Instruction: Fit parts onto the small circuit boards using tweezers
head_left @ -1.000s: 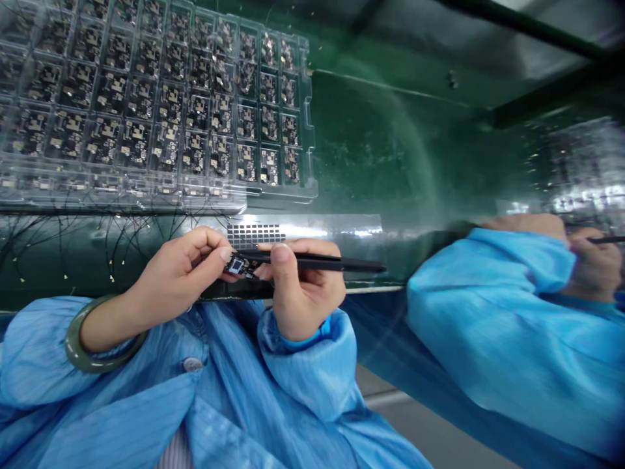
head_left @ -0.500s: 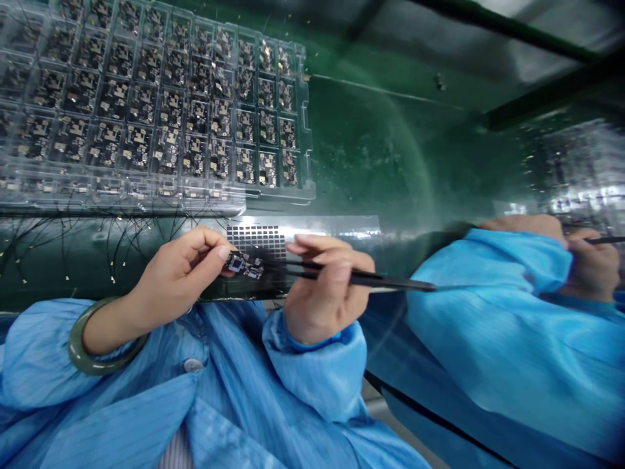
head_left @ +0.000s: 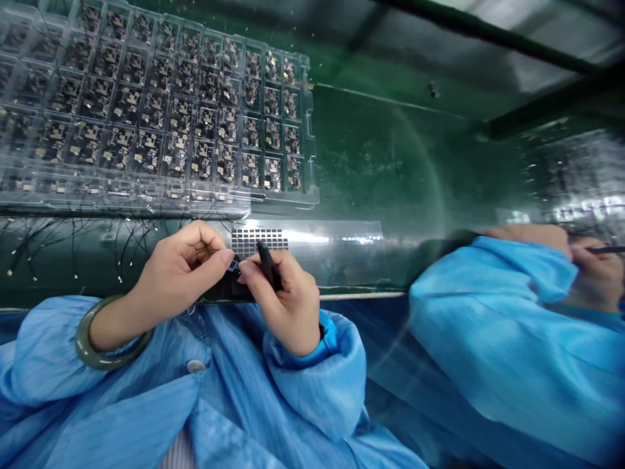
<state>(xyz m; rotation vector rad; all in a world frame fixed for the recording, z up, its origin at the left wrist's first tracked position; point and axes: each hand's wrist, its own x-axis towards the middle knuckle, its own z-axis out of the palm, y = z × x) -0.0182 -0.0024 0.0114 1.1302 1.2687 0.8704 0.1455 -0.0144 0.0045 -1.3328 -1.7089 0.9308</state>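
Observation:
My left hand (head_left: 183, 270) is closed, pinching the edge of a small black circuit board (head_left: 233, 264) between thumb and fingers. Only a bit of the board shows, since my fingers cover most of it. My right hand (head_left: 288, 299) is closed around dark tweezers (head_left: 267, 262), which now slant up and away from me. Its thumb and fingertip meet at the board's right side, touching it or very close. Just behind both hands lies a clear sheet bearing rows of small black rectangular pads (head_left: 251, 236).
Clear plastic trays (head_left: 307, 197) full of circuit boards stand at the back left. Thin black wires with small connectors (head_left: 127, 251) trail out in front of them. At the right, a co-worker's blue sleeve (head_left: 488, 280) and hand (head_left: 598, 270) are over the green tabletop (head_left: 371, 163).
My right hand has moved left to the board, and the tweezers have swung from pointing at it to tilting upward in my grip. My left hand keeps its hold, almost unmoved.

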